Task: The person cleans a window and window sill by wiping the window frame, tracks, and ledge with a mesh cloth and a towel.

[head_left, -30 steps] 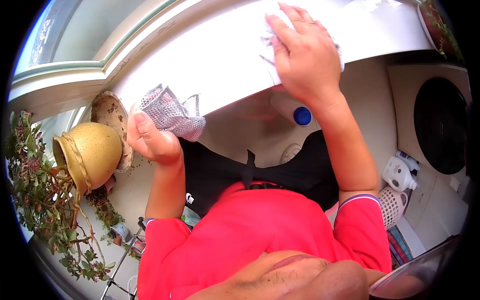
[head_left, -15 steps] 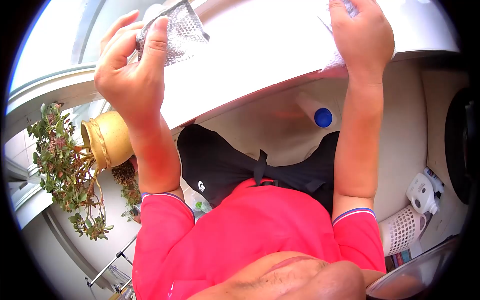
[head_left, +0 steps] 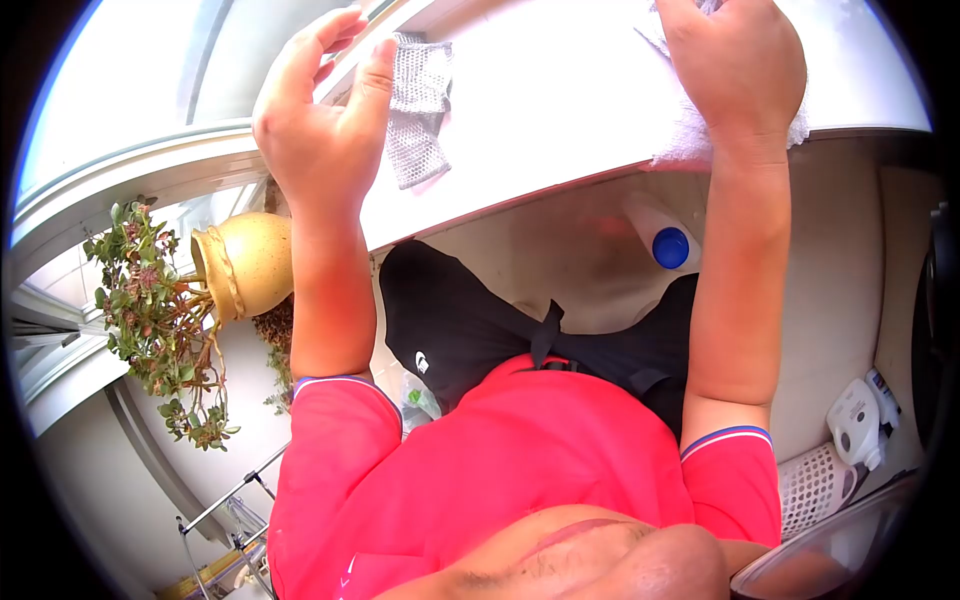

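A grey mesh cloth (head_left: pixel 418 105) lies on the white ledge (head_left: pixel 540 110), just beside the thumb of my left hand (head_left: pixel 330 120). That hand is raised over the ledge by the window, its thumb and fingers apart with nothing between them. Farther right, my right hand (head_left: pixel 735 70) is closed on a fluffy white cloth (head_left: pixel 685 135) resting on the ledge. Bits of this cloth show on both sides of the wrist and by the thumb, while the fingertips are cut off by the top edge of the view.
To the left, a yellow pot (head_left: pixel 258 262) holds a trailing plant (head_left: pixel 140 290). A container with a blue cap (head_left: pixel 670 247) stands below the ledge. At the lower right are a white bottle (head_left: pixel 856 420) and a perforated basket (head_left: pixel 815 490). A metal rack (head_left: pixel 215 520) is lower left.
My left hand has moved up and let go of the mesh cloth, which now lies on the ledge. My right hand has shifted right with the white cloth.
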A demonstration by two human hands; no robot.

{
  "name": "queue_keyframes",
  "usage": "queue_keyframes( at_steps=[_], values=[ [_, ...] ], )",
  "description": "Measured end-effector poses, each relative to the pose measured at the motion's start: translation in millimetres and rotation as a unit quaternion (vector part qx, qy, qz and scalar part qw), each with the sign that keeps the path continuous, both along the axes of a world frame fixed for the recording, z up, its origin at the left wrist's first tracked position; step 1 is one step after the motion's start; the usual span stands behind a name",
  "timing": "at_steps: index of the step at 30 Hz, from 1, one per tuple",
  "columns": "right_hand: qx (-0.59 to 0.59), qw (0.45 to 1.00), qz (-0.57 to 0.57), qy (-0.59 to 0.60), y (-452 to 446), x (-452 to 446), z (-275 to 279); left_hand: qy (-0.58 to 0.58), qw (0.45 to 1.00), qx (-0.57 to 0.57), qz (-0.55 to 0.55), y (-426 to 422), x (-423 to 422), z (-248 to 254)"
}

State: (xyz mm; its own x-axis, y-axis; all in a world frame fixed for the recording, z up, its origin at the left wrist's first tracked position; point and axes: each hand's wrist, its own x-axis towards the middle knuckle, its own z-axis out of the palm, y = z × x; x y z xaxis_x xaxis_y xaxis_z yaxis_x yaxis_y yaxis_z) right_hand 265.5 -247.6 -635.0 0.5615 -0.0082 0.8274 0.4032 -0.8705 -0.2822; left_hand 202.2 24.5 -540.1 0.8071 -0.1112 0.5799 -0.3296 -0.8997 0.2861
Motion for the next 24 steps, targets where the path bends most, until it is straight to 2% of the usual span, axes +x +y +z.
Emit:
queue_keyframes(
  at_steps=[3,4,5,7,10,13,14,15,17,19,20,21,23,24],
  values=[
    [0.027,0.999,0.024,0.026,-0.6,-5.1,5.3,0.08,0.992,0.093,-0.035,-8.5,-14.0,-4.7],
    [0.005,1.0,0.026,0.005,-1.2,-3.8,1.7,0.101,0.98,0.169,-0.035,-5.5,-13.0,-8.9],
    [-0.018,0.999,0.027,-0.017,-3.8,-0.6,-5.0,0.16,0.969,0.189,-0.012,-10.0,-15.0,-7.6],
    [-0.038,0.999,0.009,-0.026,-6.1,4.1,-9.2,0.175,0.967,0.186,-0.023,-2.1,-15.4,-9.9],
    [-0.023,0.999,-0.016,0.018,-2.3,1.0,-7.6,0.129,0.958,0.255,-0.005,11.4,-13.4,-22.8],
    [-0.014,0.999,-0.02,0.042,-0.8,-1.8,-0.5,0.057,0.982,0.178,0.001,28.5,-9.6,-33.2],
    [-0.023,0.999,-0.024,0.042,-0.1,-1.2,1.7,0.035,0.994,0.106,0.01,27.6,-12.4,-31.0],
    [-0.032,0.998,-0.03,0.04,-0.7,0.2,2.9,0.031,0.996,0.081,0.004,24.5,-16.6,-19.8],
    [-0.027,0.999,-0.022,0.035,-1.5,0.5,0.6,0.015,0.985,-0.158,-0.063,27.4,-27.0,-5.0],
    [-0.048,0.998,-0.029,-0.001,-3.1,4.8,-8.7,0.03,0.917,-0.368,-0.153,37.5,-38.6,22.3],
    [-0.072,0.996,-0.041,-0.035,-5.2,8.9,-19.8,0.064,0.86,-0.445,-0.24,48.7,-40.7,34.9],
    [-0.096,0.991,-0.054,-0.069,-6.2,11.0,-24.9,0.163,0.771,-0.524,-0.323,48.4,-40.8,50.4],
    [-0.132,0.988,-0.076,-0.032,-6.1,8.3,-19.9,0.223,0.653,-0.619,-0.375,57.4,-26.1,57.9],
    [-0.15,0.985,-0.085,-0.013,-5.6,6.8,-17.8,0.213,0.675,-0.6,-0.374,67.3,-16.3,49.9]
  ],
)
